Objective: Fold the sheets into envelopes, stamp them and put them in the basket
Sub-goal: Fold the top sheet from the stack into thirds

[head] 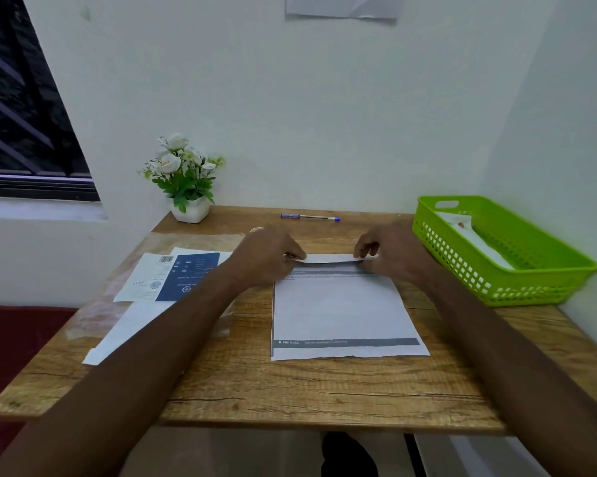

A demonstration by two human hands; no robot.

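A white printed sheet [341, 311] lies flat in the middle of the wooden table [290, 390], with a grey band near its front edge. Its far edge is turned up and over into a narrow strip. My left hand [269, 256] pinches the left end of that strip and my right hand [390, 251] pinches the right end. A green plastic basket [517, 280] stands at the table's right side and holds a folded white envelope [476, 239] with a small red mark on it.
More sheets [173, 280], one with a dark blue printed panel, lie at the left on a clear plastic sleeve. A blue pen [310, 217] lies near the back edge. A small pot of white flowers [185, 180] stands at the back left. Walls close behind and to the right.
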